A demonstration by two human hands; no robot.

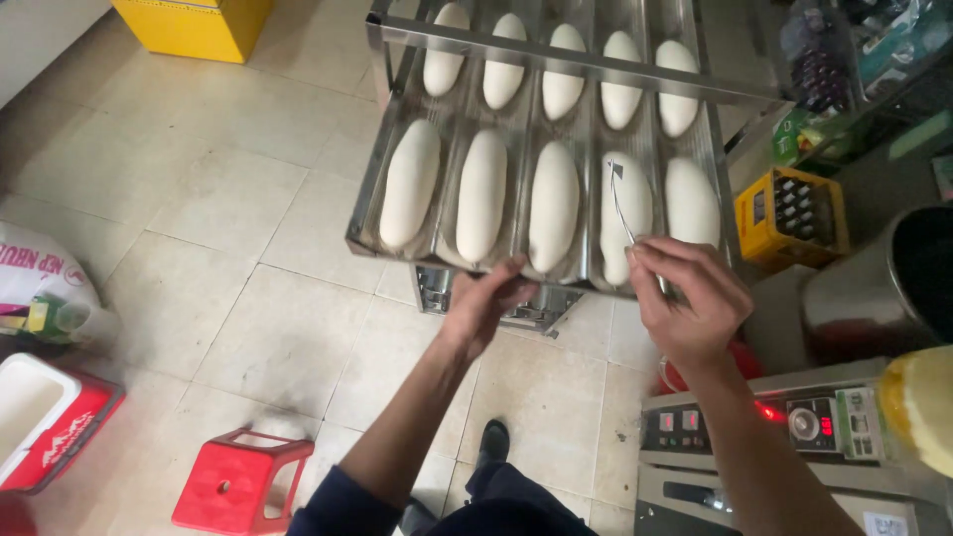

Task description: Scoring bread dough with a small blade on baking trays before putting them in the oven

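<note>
From my seat I look straight down on a metal baking tray (pixel 369 189) with long channels, pulled out from a rack over a tiled floor. Each channel carries white, oblong dough loaves in two rows: five in the near row, five more in the far row beyond a metal crossbar (pixel 556 58).

My left hand (pixel 486 298) is at the tray's near edge, fingers curled up against the rim just below the middle loaf (pixel 553 205); whether it truly grips the rim or only steadies it I cannot tell. My right hand (pixel 690 298) is pinched shut, thumb and fingertips closed on the near end of a thin scoring blade on a wire handle (pixel 620 203). The blade reaches away from me, its tip lying over the far end of the fourth loaf from the left (pixel 627 213) in the near row. The rightmost loaf (pixel 692 201) sits just beside it.

Around the work: a yellow box (pixel 194 25) stands at far left on the floor. At the left edge lies a white sack with red lettering (pixel 40 278), and nearer, a red and white cooler (pixel 45 422) with its lid open. A red plastic stool (pixel 243 481) stands near me, left of centre. To the right, a yellow crate of dark bottles (pixel 791 215) rests on the floor, and nearer right is a grey machine panel (pixel 764 427) with red lit displays, a dial and a small green and white label.
</note>
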